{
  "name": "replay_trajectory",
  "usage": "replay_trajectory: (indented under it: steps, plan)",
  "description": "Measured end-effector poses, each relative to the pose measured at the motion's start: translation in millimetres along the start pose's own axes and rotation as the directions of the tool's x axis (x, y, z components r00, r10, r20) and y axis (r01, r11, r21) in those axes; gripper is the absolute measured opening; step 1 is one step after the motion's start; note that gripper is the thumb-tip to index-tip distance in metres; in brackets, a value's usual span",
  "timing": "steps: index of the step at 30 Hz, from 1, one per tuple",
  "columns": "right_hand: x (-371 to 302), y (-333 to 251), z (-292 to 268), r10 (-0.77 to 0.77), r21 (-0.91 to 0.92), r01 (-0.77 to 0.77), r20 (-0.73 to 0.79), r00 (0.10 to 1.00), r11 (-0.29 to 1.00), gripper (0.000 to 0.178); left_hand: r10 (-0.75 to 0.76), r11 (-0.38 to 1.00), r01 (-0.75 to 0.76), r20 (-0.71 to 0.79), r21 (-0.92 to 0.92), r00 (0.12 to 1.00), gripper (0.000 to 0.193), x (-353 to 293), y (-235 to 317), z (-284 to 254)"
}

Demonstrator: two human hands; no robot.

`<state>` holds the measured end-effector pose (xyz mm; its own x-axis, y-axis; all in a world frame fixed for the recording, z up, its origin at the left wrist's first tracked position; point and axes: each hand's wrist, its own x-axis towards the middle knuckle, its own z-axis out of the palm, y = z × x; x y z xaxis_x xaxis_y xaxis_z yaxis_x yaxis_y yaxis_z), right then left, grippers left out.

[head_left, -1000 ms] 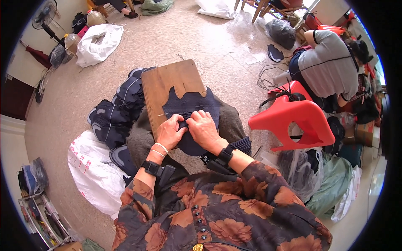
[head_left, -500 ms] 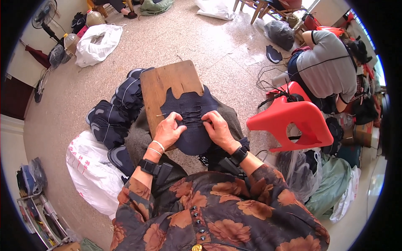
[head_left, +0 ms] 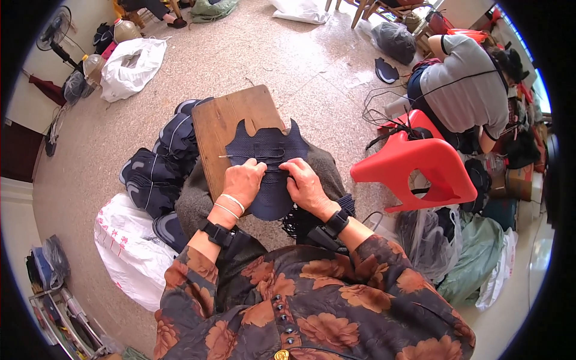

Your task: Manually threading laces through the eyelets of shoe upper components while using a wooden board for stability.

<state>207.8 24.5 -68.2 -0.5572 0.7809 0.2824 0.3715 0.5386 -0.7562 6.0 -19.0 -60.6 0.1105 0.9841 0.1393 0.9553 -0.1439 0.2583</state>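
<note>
- Head view: the dark blue shoe upper point(head_left: 269, 207) lies on the person's lap, partly over a wooden board point(head_left: 210, 117); its two-horned end points away from the body and its rounded end points toward it.
- Dark cord crosses the middle of the upper in rows; a loose lace end point(head_left: 224, 156) with a pale tip sticks out to the left, over the board.
- The left hand point(head_left: 243, 181) has its grip drawn narrow, thumb and fingers pinching the laced middle of the upper; which strand or fold they hold is hidden.
- The right hand point(head_left: 305, 185) works opposite, its thumb and fingers close together at the right side of the lacing, near the left fingertips but apart from them. What lies between them is too small to tell.
- A clump of black laces point(head_left: 294, 224) hangs beside the upper, below the right hand.
- Left of the lap, tied dark bundles point(head_left: 150, 183) lie on the floor beside a white sack point(head_left: 129, 252).
- To the right stands a red plastic stool point(head_left: 399, 165), with a co-worker in a grey top point(head_left: 465, 84) bending beyond it.
</note>
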Motion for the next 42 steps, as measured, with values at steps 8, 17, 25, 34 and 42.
replay_trajectory:
  steps: [8,17,25,34,42]
  plan:
    - [2,4,-4,-0.006,-0.015,0.006,0.018,1.0,1.0,0.038,-0.072,0.959,0.028,-0.145,-0.281,0.987,0.006,-6,-25,10]
    - [2,9,-2,-0.052,-0.026,0.052,-0.028,0.998,0.998,0.032,-0.17,0.878,0.086,-0.139,-0.471,0.976,0.005,-7,-27,0]
    - [0,5,0,-0.039,-0.015,0.039,-0.028,0.999,0.999,0.031,-0.093,0.936,0.016,-0.203,-0.35,0.975,0.013,-8,-22,0]
    - [-1,2,2,-0.056,-0.048,0.054,-0.037,0.998,0.997,0.031,-0.016,0.925,-0.025,-0.105,-0.378,0.994,0.009,1,-9,-3]
    - [1,3,3,-0.047,-0.048,0.044,-0.045,0.998,0.998,0.029,-0.062,0.853,-0.029,-0.156,-0.522,0.986,0.008,1,-19,4]
